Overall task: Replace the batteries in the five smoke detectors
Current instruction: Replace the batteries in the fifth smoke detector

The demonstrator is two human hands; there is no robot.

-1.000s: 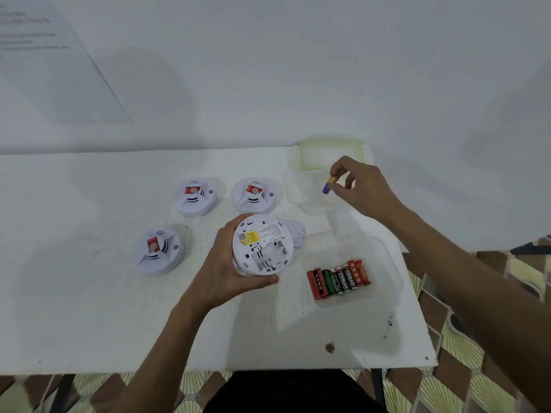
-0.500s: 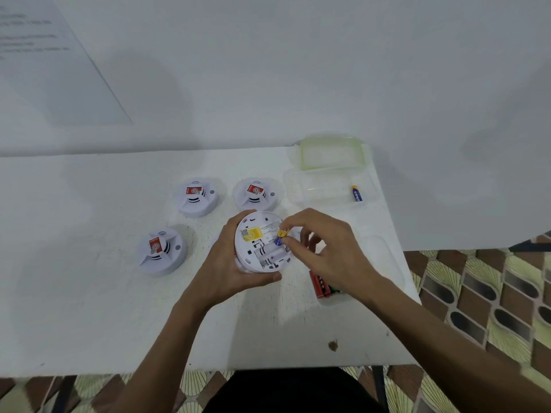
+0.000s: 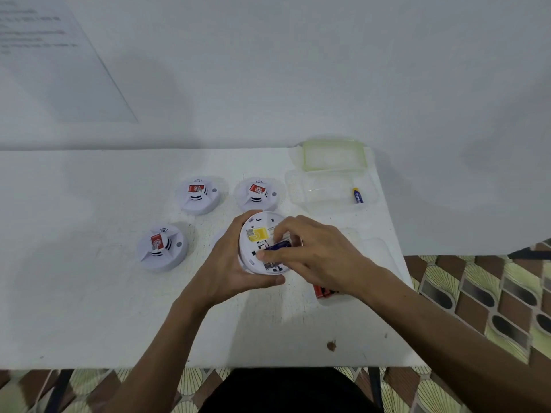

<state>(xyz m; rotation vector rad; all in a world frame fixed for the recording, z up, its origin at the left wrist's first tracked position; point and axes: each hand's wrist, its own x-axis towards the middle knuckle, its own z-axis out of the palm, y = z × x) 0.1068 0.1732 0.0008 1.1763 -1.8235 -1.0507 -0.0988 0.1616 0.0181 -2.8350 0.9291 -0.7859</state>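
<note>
- The left hand grasps a white round smoke detector by its rim, holding it back side up, just above the white surface near its right part.
- A yellow label sits on the exposed back of the held detector.
- The right hand reaches over the open back, its fingertips pinched on a dark blue battery that lies at the battery compartment; whether the battery is fully seated cannot be told.
- Three more smoke detectors rest face up on the surface, each with a red sticker: one at far left, one behind it at centre, and one just behind the held detector.
- A clear plastic container stands at the back right corner of the surface with a blue and yellow battery lying inside, near its right wall.
- A green-edged lid lies just behind that container, against the wall.
- Red batteries peek out from under the right wrist, in a clear tray near the right edge of the surface.
- A sheet of printed paper hangs on the wall at upper left; its text is too blurred to read.
</note>
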